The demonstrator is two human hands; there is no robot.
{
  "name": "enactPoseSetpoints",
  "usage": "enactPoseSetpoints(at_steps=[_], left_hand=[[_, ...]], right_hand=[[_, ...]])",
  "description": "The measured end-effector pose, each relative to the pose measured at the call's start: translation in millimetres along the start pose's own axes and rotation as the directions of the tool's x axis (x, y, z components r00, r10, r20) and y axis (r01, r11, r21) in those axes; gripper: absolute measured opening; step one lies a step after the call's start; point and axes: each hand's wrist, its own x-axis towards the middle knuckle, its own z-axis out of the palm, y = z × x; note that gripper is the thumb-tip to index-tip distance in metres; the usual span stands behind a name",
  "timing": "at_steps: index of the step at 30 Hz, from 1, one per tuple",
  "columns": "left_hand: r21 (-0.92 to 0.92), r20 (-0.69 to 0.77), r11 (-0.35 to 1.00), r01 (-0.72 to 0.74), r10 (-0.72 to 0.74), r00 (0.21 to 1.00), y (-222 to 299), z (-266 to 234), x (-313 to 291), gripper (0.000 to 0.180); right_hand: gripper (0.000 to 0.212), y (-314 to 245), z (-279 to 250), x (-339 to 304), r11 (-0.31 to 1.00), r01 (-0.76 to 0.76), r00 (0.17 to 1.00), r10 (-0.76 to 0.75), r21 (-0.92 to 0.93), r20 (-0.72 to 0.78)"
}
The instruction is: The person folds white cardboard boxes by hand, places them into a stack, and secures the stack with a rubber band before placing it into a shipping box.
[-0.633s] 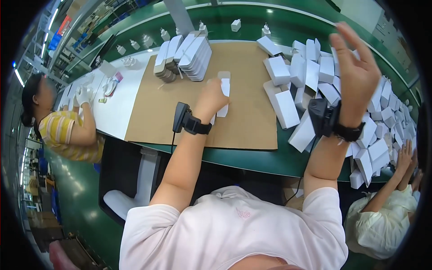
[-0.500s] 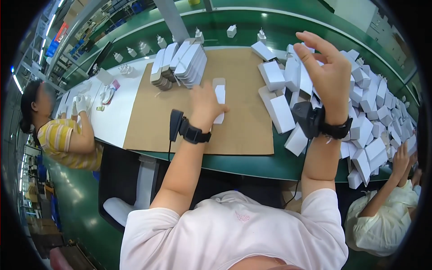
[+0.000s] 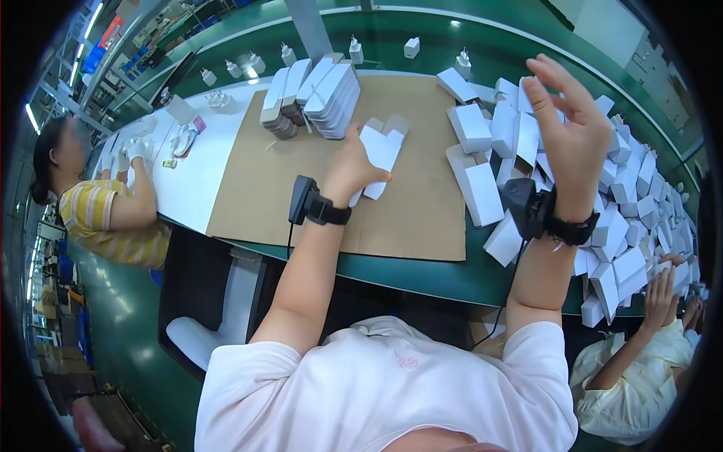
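Near centre frame, 1 flat white carton (image 3: pixel 383 153) lies just right of the nearer left hand (image 3: pixel 352 167), long axis slanting toward upper right; whether the fingers pinch it, I cannot tell. Upper right, the right hand (image 3: pixel 578 139) is empty, loosely spread.

- Bright, cool light reaching me here, tube lights (image 3: pixel 94 21) glowing upper left!
- Glare streaks on the green floor (image 3: pixel 120 301), I see.
- White boxes (image 3: pixel 486 194) nearly washed out, soft shadows between.
- Fisheye bending the surface (image 3: pixel 467 282), my corners black.
- Far background soft; the right hand (image 3: pixel 572 135) reads clear.
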Motion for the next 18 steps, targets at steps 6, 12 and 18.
enactPoseSetpoints(at_steps=[6,12,18], left_hand=[[-0.191,-0.009,0.967,-0.170,0.171,0.985,91.7,-30.8,-10.7,0.029],[-0.293,-0.277,0.821,-0.491,0.418,0.865,138.5,-25.8,-11.9,0.017],[-0.294,-0.389,0.776,-0.558,0.436,0.811,122.9,-12.6,-9.0,0.016]], right_hand=[[0.031,-13.8,11.2,-9.9,0.973,-0.229,0.855,0.188,0.026,0.484],[0.043,-17.2,40.1,-20.1,0.930,-0.207,0.963,0.140,0.303,0.230],[0.039,-8.1,59.0,-26.7,0.992,0.050,0.965,-0.078,0.118,0.250]])
